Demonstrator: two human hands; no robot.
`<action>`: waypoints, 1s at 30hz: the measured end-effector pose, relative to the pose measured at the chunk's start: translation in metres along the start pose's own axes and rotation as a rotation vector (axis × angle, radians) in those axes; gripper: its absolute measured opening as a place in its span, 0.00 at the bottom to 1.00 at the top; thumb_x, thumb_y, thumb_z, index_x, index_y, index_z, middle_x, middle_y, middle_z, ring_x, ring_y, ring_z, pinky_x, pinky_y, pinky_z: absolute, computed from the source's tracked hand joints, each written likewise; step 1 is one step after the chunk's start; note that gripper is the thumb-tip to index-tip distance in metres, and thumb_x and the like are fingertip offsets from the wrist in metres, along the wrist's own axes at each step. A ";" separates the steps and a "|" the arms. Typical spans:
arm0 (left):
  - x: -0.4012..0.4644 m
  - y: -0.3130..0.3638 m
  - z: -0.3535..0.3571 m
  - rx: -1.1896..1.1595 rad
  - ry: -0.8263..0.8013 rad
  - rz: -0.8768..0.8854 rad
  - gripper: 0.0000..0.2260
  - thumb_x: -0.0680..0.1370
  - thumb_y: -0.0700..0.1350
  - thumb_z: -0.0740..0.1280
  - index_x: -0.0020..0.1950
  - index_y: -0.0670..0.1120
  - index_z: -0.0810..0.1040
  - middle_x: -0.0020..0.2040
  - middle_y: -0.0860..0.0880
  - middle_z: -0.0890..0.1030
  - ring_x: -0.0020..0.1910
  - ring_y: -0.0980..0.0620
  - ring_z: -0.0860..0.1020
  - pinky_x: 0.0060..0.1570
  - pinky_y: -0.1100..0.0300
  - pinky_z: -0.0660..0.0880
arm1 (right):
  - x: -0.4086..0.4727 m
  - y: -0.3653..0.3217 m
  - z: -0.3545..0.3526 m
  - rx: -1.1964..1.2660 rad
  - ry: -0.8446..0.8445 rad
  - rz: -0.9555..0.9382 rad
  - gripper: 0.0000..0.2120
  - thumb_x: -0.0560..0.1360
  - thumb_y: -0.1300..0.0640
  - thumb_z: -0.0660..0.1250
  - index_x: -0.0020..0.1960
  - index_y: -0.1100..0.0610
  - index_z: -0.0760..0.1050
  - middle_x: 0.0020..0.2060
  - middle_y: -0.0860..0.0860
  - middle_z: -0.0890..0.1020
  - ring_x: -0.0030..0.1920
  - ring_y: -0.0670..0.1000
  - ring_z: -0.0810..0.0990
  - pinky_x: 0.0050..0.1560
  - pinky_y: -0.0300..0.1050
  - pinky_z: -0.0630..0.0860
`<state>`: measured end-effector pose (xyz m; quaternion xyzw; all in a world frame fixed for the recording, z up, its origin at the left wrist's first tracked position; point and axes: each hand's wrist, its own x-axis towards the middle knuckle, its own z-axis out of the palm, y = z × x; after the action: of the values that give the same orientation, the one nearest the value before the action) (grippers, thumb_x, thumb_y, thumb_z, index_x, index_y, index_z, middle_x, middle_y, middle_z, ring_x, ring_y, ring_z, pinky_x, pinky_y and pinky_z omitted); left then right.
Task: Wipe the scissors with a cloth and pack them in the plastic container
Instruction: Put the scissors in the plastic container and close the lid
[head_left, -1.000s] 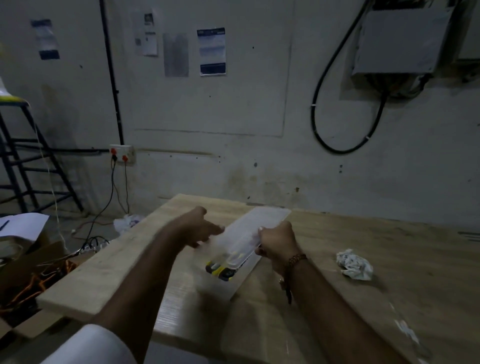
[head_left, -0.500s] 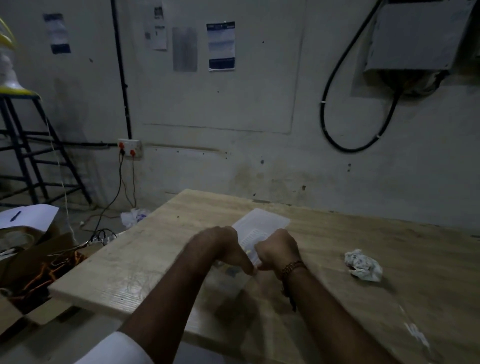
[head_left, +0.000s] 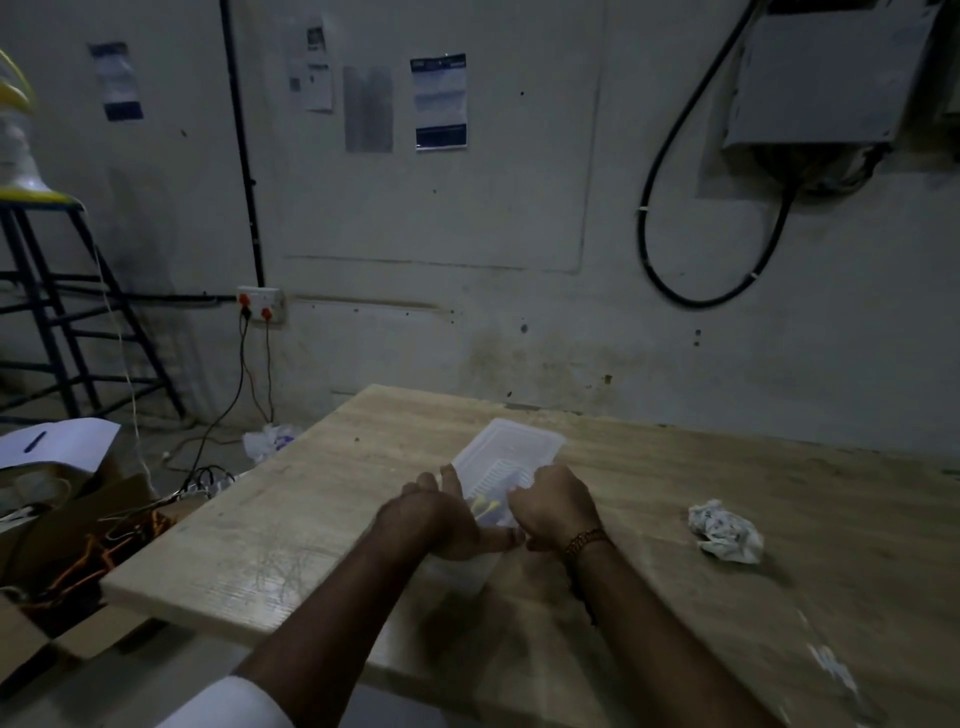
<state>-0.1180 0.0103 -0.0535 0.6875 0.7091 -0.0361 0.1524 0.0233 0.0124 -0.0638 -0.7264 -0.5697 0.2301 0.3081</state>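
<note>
A translucent plastic container (head_left: 511, 449) lies lengthwise on the wooden table (head_left: 311, 519) with its lid on. The scissors (head_left: 485, 508) show as yellow handles through the plastic at its near end, between my hands. My left hand (head_left: 447, 522) holds the container's near left corner, thumb up along the left side and a finger stretched across the near end. My right hand (head_left: 553, 506) grips the right edge with curled fingers; a bead bracelet sits on that wrist. The crumpled white cloth (head_left: 724, 531) lies on the table to the right, apart from both hands.
The table's left edge and near corner are close to my left arm. Beyond that edge, on the floor, are cardboard boxes (head_left: 78, 545) with orange cables, papers and a plastic bag (head_left: 270, 439). A metal stool (head_left: 62, 312) stands at far left.
My left hand has slid off the top of the container to its near left corner, uncovering the yellow handles. The right hand stays on the right edge.
</note>
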 end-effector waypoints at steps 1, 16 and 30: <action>0.001 0.001 0.002 0.000 -0.002 -0.017 0.62 0.70 0.79 0.65 0.86 0.43 0.37 0.84 0.37 0.53 0.81 0.35 0.60 0.77 0.41 0.64 | -0.001 0.001 0.001 0.005 -0.011 -0.013 0.17 0.79 0.50 0.65 0.64 0.59 0.78 0.59 0.56 0.84 0.37 0.49 0.79 0.31 0.36 0.76; -0.005 0.030 -0.018 0.102 -0.165 -0.042 0.49 0.77 0.75 0.60 0.84 0.40 0.59 0.82 0.38 0.65 0.79 0.40 0.66 0.72 0.53 0.63 | 0.007 0.043 -0.039 -0.206 0.180 -0.120 0.25 0.82 0.41 0.57 0.64 0.59 0.77 0.63 0.62 0.81 0.64 0.64 0.79 0.61 0.53 0.76; 0.079 0.047 -0.020 0.128 -0.064 -0.004 0.65 0.62 0.84 0.59 0.86 0.49 0.38 0.85 0.39 0.34 0.84 0.30 0.43 0.79 0.30 0.56 | 0.026 0.136 -0.095 -0.547 0.105 -0.057 0.17 0.76 0.45 0.70 0.56 0.57 0.82 0.57 0.58 0.85 0.60 0.60 0.82 0.59 0.47 0.77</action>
<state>-0.0757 0.0945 -0.0477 0.6929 0.7015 -0.1035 0.1306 0.1877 -0.0020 -0.0932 -0.7771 -0.6142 0.0212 0.1359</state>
